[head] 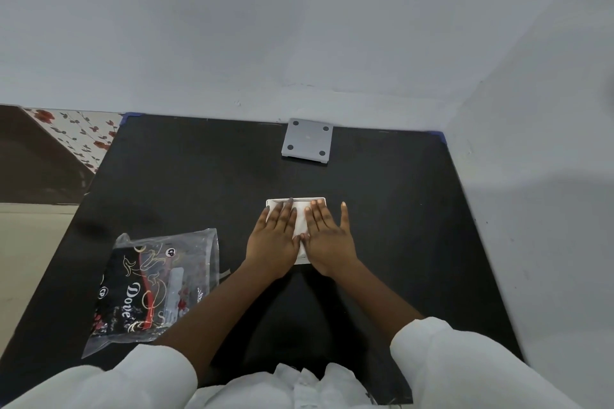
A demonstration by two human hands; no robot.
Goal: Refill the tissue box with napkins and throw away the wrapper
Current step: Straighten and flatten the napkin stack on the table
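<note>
Just the person's own stuff here: two bare hands, left hand (275, 236) and right hand (327, 237), no rings, no watch, no gloves that I can spot. Both forearms are bare too. The white sleeves (442, 352) are loose and pushed up well short of the wrists, with soft folds in the fabric. Same white cloth bunches up at the bottom middle, so it looks like one light shirt or coat. No logos or markings on it.
</note>
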